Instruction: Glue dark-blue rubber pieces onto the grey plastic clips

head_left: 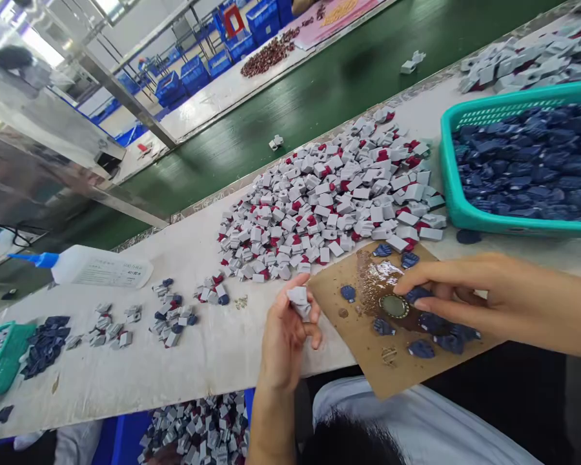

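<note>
My left hand (289, 336) is closed around a light grey plastic block (299, 298), held upright between thumb and fingers. Over a brown cardboard sheet (375, 381), my right hand (465, 287) pinches a small dark blue fist-shaped piece (417, 295) between thumb and forefinger. That piece is right beside a round cap (394, 306) with a ridged rim and a dull, olive-coloured filling. Several similar blue pieces (421, 349) lie about on the cardboard, and white residue (385, 271) marks it behind the cap.
A large heap of grey and dark red blocks (329, 200) lies behind my hands. To its right stands a teal basket (513, 223) full of blue pieces. A white squeeze bottle (101, 266) lies at left near small block clusters (172, 316). Beyond runs a green conveyor belt (319, 103).
</note>
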{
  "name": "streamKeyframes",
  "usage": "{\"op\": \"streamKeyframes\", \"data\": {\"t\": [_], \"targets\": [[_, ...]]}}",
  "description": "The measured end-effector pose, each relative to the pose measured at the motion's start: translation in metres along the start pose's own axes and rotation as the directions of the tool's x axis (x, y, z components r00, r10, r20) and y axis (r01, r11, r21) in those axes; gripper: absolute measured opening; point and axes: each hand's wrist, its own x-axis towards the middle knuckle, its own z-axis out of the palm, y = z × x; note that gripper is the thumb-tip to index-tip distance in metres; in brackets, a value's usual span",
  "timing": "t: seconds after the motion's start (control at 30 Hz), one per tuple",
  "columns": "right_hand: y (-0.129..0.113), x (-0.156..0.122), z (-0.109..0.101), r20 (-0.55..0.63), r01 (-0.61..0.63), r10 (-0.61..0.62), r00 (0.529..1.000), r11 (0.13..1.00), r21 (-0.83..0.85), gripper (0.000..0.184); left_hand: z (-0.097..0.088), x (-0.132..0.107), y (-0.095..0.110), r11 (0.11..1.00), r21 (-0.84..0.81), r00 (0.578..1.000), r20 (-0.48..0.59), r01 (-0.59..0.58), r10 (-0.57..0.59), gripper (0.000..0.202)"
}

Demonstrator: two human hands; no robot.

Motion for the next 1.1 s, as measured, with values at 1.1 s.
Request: {"op": "streamKeyframes", "data": {"t": [1.1], "targets": [[0.002, 0.01, 0.03, 0.177, 0.024, 0.034, 0.984, 0.949, -0.315, 0.021, -0.001, -0.012, -0.026, 0.989, 0.145, 0.999, 0.034, 0.007, -0.012, 0.034]]}}
